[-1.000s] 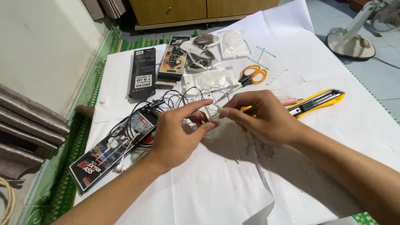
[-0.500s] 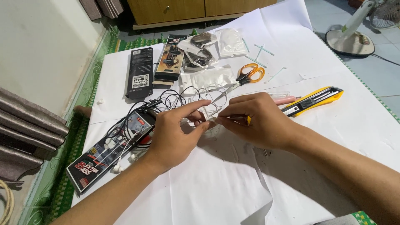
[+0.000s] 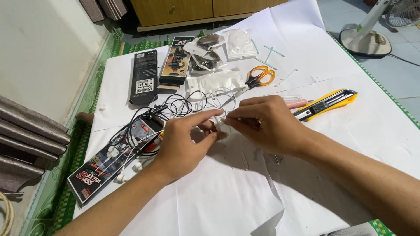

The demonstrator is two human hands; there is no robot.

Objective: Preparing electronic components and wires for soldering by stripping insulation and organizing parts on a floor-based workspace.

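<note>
We count three black boxes (image 3: pixel 109 166), one lying bottom-left, two upright at top. Our left hand (image 3: pixel 183 142) and right hand (image 3: pixel 267 124) meet mid-sheet, both pinching a small white earbud piece (image 3: pixel 221 123); its axis we cannot tell. White cable (image 3: pixel 210 98) loops behind it. Farther right: one pair of orange scissors (image 3: pixel 258 78), one yellow knife (image 3: pixel 326 104) pointing up-right, long axis diagonal.
</note>
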